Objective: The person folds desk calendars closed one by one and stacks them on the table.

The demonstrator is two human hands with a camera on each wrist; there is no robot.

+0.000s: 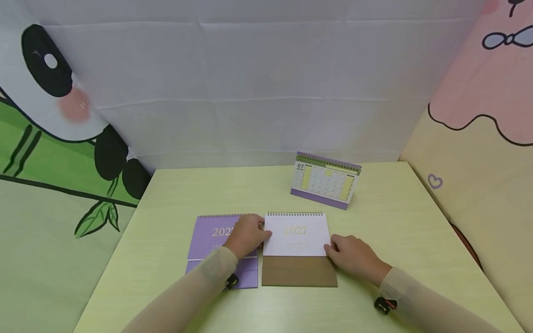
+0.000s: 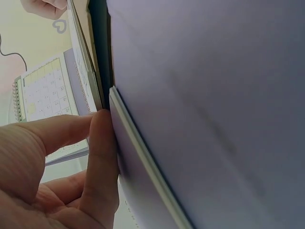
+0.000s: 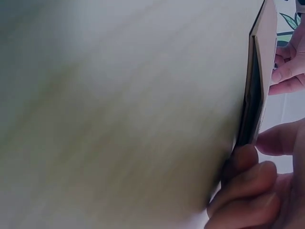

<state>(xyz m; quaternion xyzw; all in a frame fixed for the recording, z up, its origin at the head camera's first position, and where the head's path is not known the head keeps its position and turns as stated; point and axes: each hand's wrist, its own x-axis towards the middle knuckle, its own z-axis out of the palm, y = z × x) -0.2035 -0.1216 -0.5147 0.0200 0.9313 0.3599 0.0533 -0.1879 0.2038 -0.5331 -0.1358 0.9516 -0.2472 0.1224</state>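
Observation:
A desk calendar (image 1: pixel 296 240) with a white cover, gold 2027 lettering and a brown base lies on the table in the head view. My left hand (image 1: pixel 248 233) pinches its left edge, near the wire binding. On the opposite edge, my right hand (image 1: pixel 354 255) grips with the thumb on top and fingers curled beneath, as the right wrist view shows at the brown board (image 3: pixel 267 52). Just left lies a purple 2027 calendar (image 1: pixel 204 240), partly hidden by my left hand and forearm. In the left wrist view its purple surface (image 2: pixel 219 95) fills the right side.
Behind and to the right, a third calendar (image 1: pixel 326 180) stands tilted, showing a month page marked 07 over a purple base. The pale table (image 1: pixel 166 199) meets a white cloth backdrop (image 1: pixel 266 83), with printed cartoon cloths at both sides.

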